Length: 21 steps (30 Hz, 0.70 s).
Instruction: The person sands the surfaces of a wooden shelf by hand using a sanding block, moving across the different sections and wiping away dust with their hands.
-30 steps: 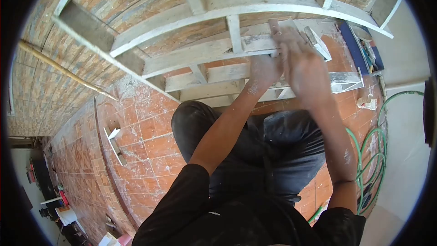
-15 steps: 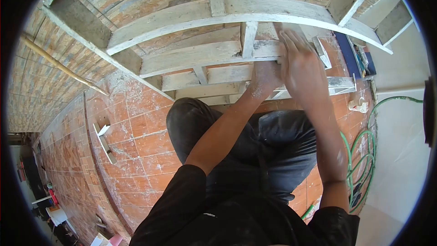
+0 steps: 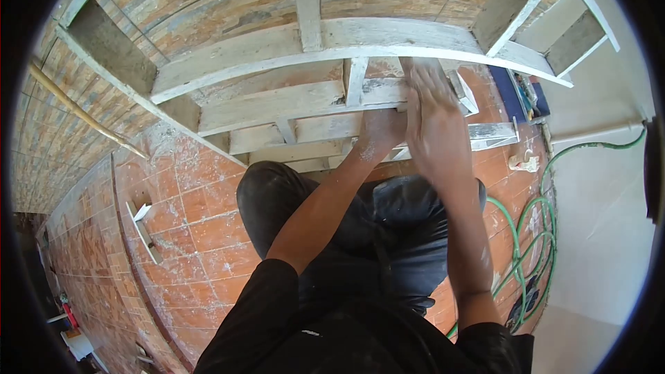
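My right hand lies over a white-painted wooden frame, its fingers pressed together and pointing away from me. Those fingers are slightly blurred, and whatever is beneath them is hidden. My left hand is at the same crossbar, just left of and below the right hand. Its fingers are out of sight behind the wood and the other hand. Worn, grey-stained paint shows on the bar beside both hands. Pale dust covers the left wrist.
A green hose lies coiled at the right, by the pale wall. Beyond the frame sits a blue toolbox. A wooden stick leans at the left. A white offcut rests on the dusty tiled floor.
The whole view has shifted, so the frame and floor appear farther left and lower. Both hands stay at the same crossbar, the right fingers still blurred.
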Each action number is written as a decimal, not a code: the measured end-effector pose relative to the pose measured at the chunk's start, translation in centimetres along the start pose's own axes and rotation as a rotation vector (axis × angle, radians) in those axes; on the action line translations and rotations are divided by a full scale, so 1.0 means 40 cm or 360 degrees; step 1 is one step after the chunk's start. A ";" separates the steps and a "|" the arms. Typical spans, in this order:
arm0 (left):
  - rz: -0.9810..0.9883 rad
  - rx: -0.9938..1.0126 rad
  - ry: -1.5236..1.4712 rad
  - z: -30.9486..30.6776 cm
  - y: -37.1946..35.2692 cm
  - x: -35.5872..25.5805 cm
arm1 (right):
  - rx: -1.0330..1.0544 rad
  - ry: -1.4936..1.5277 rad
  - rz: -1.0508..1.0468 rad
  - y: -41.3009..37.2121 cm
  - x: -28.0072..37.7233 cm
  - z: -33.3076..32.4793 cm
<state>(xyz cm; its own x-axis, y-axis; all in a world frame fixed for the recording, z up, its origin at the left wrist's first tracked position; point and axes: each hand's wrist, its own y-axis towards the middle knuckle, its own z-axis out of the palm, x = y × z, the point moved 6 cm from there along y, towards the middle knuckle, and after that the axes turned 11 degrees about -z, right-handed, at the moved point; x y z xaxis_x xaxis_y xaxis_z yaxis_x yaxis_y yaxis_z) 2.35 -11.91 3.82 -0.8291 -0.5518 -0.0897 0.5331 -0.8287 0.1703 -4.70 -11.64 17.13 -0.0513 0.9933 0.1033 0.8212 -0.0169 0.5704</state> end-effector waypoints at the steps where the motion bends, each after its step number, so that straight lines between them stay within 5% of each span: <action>1: 0.0113 -0.0018 0.0439 0.001 0.003 -0.005 | -0.0032 0.0011 0.0014 -0.027 0.011 -0.010; 2: 0.0245 -0.0065 0.0867 0.013 0.004 -0.012 | -0.0035 0.0003 0.0018 -0.027 0.008 -0.012; 4: 0.0767 -0.0372 0.3025 0.054 -0.023 -0.028 | 0.0006 0.0032 0.0084 -0.033 0.003 -0.008; 8: 0.0563 -0.0264 0.2524 0.031 -0.002 -0.027 | 0.0058 -0.0195 0.0113 0.004 -0.009 0.013; 11: 0.0671 -0.0168 0.1556 0.006 0.015 -0.028 | -0.0019 -0.0157 0.0054 -0.026 0.024 -0.011; 12: 0.0735 -0.0172 0.2294 0.028 -0.002 -0.035 | -0.0014 -0.0163 0.0049 -0.041 0.022 -0.012; 14: 0.0760 -0.0181 0.3038 0.017 -0.009 -0.015 | 0.0001 -0.0156 0.0047 -0.036 0.015 -0.002; 15: 0.0482 -0.0036 0.2094 -0.017 0.007 -0.010 | 0.0066 -0.0060 0.0073 0.000 -0.002 0.015; 18: 0.0339 -0.0400 0.2990 -0.053 -0.014 -0.014 | 0.0410 0.0056 0.0319 0.034 0.007 0.039; 21: 0.0443 -0.0160 0.2095 -0.033 -0.001 -0.022 | -0.0089 -0.0024 -0.0103 -0.008 0.049 -0.001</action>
<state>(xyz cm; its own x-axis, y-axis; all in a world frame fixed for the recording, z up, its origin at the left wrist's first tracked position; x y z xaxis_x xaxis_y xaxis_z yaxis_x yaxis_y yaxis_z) 3.27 -11.52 2.61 0.0532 -0.3335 -0.9413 0.7129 -0.6474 0.2696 -5.07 -9.67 17.19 -0.0941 0.9942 0.0527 0.7832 0.0413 0.6204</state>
